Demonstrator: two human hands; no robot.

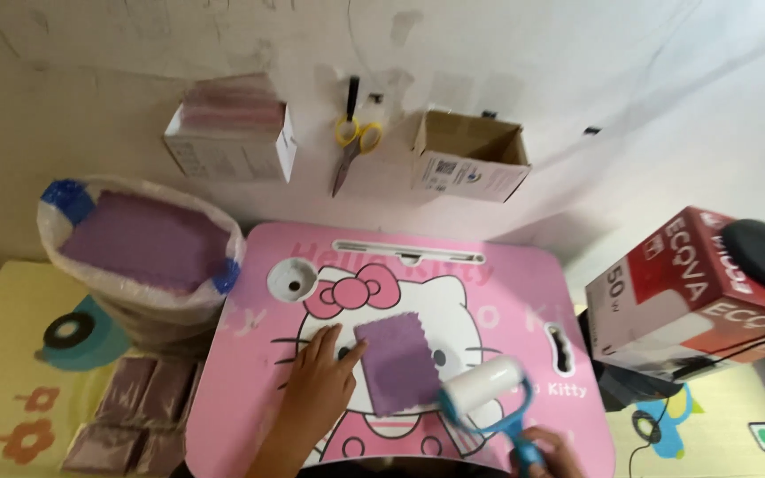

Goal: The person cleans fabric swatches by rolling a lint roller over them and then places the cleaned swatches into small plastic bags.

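A small purple cloth rectangle [397, 364] lies flat on a pink cartoon-printed lap table [524, 283]. My left hand [322, 379] rests palm-down on the table, its fingers touching the cloth's left edge. My right hand [552, 451], at the bottom edge of the view, grips the blue handle of a lint roller [486, 392]. The roller's white drum hovers at the cloth's lower right corner and looks blurred.
A plastic-lined sack [139, 243] full of purple cloth stands left of the table, with stacked purple bundles [135, 412] below it. On the wall hang two cardboard boxes [469, 155] and yellow-handled scissors [353, 146]. A red and white box [697, 292] sits at the right.
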